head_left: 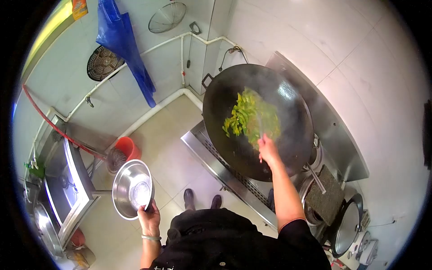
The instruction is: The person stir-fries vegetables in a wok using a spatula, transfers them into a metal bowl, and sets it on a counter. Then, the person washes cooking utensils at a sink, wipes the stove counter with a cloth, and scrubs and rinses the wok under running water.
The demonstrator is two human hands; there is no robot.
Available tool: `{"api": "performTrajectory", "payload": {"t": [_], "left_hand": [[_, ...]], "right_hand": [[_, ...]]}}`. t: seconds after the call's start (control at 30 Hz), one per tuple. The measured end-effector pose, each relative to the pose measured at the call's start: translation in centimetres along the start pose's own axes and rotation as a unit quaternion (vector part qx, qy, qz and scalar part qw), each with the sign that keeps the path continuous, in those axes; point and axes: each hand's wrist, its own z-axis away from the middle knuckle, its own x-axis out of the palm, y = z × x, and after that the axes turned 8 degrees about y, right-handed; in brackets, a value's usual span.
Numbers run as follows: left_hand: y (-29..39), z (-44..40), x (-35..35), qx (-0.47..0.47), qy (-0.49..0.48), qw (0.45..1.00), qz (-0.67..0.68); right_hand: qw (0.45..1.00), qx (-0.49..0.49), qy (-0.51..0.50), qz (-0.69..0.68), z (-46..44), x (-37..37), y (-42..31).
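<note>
Single view, from camera worn on head. Looks forward and steeply down into wok, from above its near side. Wok fairly near. Lens wide, view round, corners black. Wearer's black clothing shows on near side of wok; floor lies left of wok, sink farther left; tiled wall rises beyond wok and to its right.

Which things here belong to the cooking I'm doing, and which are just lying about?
Part of the job: wok; green vegetables in it; utensil in your right hand; probably the metal bowl in your left hand.

Seemingly idle: blue sheet, dark basket and wire strainer on the wall; red bucket on the floor.
</note>
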Motion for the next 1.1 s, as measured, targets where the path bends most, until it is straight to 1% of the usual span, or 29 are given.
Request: {"api": "performTrajectory", "payload": {"t": [0.03,0.07,0.1,0.13,0.17,0.2,0.23,0.3,0.37,0.43,0.47,0.53,0.57,0.63,0.7,0.77,0.8,0.83,0.87,0.9,0.93,0.97,1.0,1.03,1.07,1.1], "left_hand": [[0.1,-0.9,-0.2,-0.001,0.002,1.000,-0.004],[0.2,-2.1,-0.3,-0.017,-0.016,1.000,-0.014],[0.3,-2.8,-0.5,-0.033,-0.035,0.999,-0.022],[0.1,-2.7,-0.1,-0.034,-0.033,0.999,-0.023],[-0.5,-2.3,0.9,-0.044,-0.035,0.998,-0.027],[-1.0,-1.9,2.0,-0.054,-0.037,0.997,-0.031],[-1.5,-1.5,2.8,-0.055,-0.039,0.997,-0.030],[-2.5,-1.5,4.3,-0.059,-0.052,0.996,-0.048],[-3.1,-2.5,4.5,-0.069,-0.089,0.990,-0.085],[-3.9,-2.6,5.3,-0.086,-0.088,0.988,-0.091],[-4.3,-2.6,5.8,-0.098,-0.088,0.987,-0.093],[-5.2,-1.6,7.0,-0.092,-0.073,0.986,-0.115],[-5.7,-1.4,7.5,-0.082,-0.060,0.986,-0.130],[-6.4,-1.5,7.8,-0.092,-0.057,0.984,-0.141],[-6.6,-1.7,7.6,-0.096,-0.052,0.983,-0.146],[-6.2,-2.5,6.7,-0.111,-0.079,0.977,-0.166],[-6.1,-3.0,6.0,-0.111,-0.079,0.977,-0.166],[-5.8,-3.7,5.1,-0.080,-0.140,0.966,-0.203],[-5.7,-4.0,4.6,-0.048,-0.201,0.949,-0.240],[-6.2,0.5,7.3,-0.077,-0.082,0.980,-0.166],[-5.8,1.0,7.2,-0.074,-0.083,0.980,-0.167],[-5.1,1.1,6.7,-0.077,-0.077,0.982,-0.154],[-4.5,1.0,6.2,-0.080,-0.071,0.985,-0.139],[-3.9,0.5,5.6,-0.060,-0.049,0.987,-0.142],[-3.3,0.6,5.1,-0.058,-0.048,0.987,-0.140],[-2.8,0.8,4.6,-0.044,-0.045,0.990,-0.126]], "right_hand": [[0.998,-0.025,-0.014,0.050,2.3,0.2,-0.4],[0.997,-0.055,-0.027,0.049,4.2,0.4,0.4],[0.995,-0.047,-0.048,0.068,7.5,-0.6,-0.9],[0.992,-0.063,-0.051,0.096,9.8,-1.2,-0.2],[0.975,-0.157,-0.032,0.156,11.0,-1.5,3.4],[0.960,-0.204,-0.017,0.191,13.4,-3.0,4.3],[0.953,-0.230,-0.009,0.195,15.7,-4.7,5.4],[0.952,-0.225,0.005,0.207,19.5,-8.8,6.1],[0.951,-0.167,0.018,0.260,23.2,-12.5,5.1],[0.955,-0.112,0.008,0.275,26.4,-16.3,2.0],[0.956,-0.106,0.011,0.275,27.6,-18.0,1.1],[0.933,-0.116,-0.008,0.341,29.2,-20.5,0.1],[0.934,-0.112,-0.003,0.340,29.3,-20.6,-0.2],[0.911,-0.028,-0.062,0.407,29.1,-20.1,-1.0],[0.914,-0.059,-0.040,0.400,26.1,-17.0,2.7],[0.925,-0.031,-0.018,0.378,20.7,-12.5,4.7],[0.924,-0.064,0.024,0.375,17.7,-10.2,5.6],[0.939,-0.072,0.039,0.333,14.0,-7.9,8.4],[0.929,-0.113,0.072,0.345,10.3,-5.8,10.7],[0.916,-0.153,0.106,0.355,7.6,-4.6,11.6],[0.917,-0.154,0.107,0.351,6.4,-4.8,10.2],[0.986,-0.030,0.091,0.135,5.7,-5.4,7.9],[0.989,0.095,0.067,-0.089,5.9,-6.0,6.0],[0.974,0.121,0.038,-0.188,6.6,-7.2,5.0],[0.948,0.146,0.008,-0.283,7.5,-8.9,4.2],[0.931,0.142,-0.005,-0.336,9.4,-10.4,4.2]]}}
